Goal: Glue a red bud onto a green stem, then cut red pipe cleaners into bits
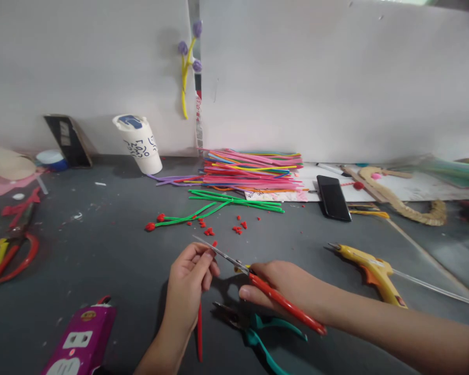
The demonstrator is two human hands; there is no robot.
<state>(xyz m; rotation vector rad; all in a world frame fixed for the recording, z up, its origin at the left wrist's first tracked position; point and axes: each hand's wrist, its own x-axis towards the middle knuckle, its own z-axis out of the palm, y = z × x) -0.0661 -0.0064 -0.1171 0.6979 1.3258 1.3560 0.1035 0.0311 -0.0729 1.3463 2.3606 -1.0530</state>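
My right hand [285, 286] grips red-handled scissors [258, 278], their blades pointing up-left toward my left hand. My left hand [189, 281] is closed in a pinch on a red pipe cleaner [199, 333] that hangs down along my wrist; its tip [214, 243] sits at the scissor blades. Small red snippets [238, 228] lie scattered on the grey table [113, 260] just beyond. Two green stems with red tips [180, 219] lie past them.
Teal pliers [258, 330] lie under my right wrist. A yellow glue gun [371, 268] rests at right, a purple power strip [82, 341] at bottom left. A stack of coloured pipe cleaners [254, 169], a phone [333, 198] and a white cup [139, 143] sit farther back.
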